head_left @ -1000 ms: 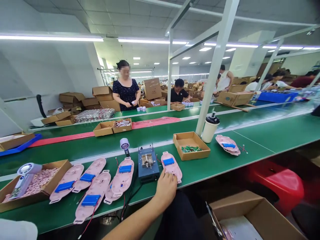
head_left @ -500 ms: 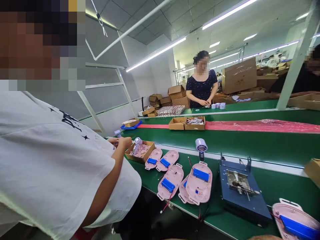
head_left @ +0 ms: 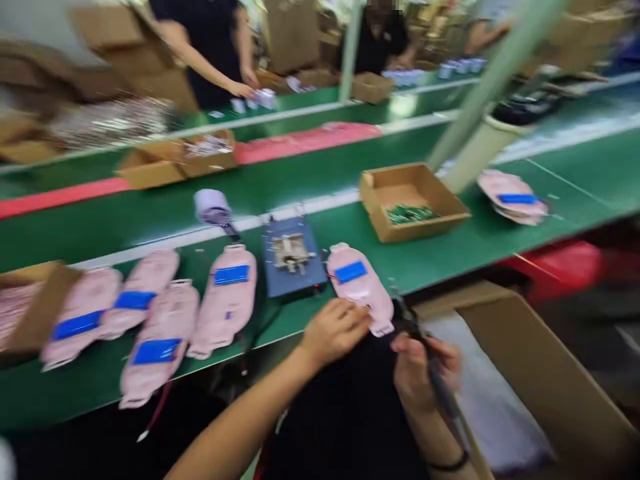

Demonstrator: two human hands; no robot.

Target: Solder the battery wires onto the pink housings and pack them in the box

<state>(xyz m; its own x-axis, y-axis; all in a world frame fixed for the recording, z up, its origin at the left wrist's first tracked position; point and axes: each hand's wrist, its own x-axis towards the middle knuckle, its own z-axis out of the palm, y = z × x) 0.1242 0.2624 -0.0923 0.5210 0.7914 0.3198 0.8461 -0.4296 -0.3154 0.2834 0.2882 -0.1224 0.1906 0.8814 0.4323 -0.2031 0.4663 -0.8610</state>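
The left hand (head_left: 336, 331) lay palm-down on the pink shell (head_left: 361, 285) at the edge of the green bench (head_left: 433, 263), its grip unclear; the right hand (head_left: 416, 375), fingers curled, held a blurred dark tool (head_left: 440, 385) slanted alongside.

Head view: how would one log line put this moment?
Left hand: on pink shell | Right hand: holding dark tool, blurred | On shell: blue block | Beside shell: blue device

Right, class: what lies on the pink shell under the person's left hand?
The pink shell has a blue block toward its far end. The left hand covers part of its nearer half; what lies beneath hand or block is hidden.
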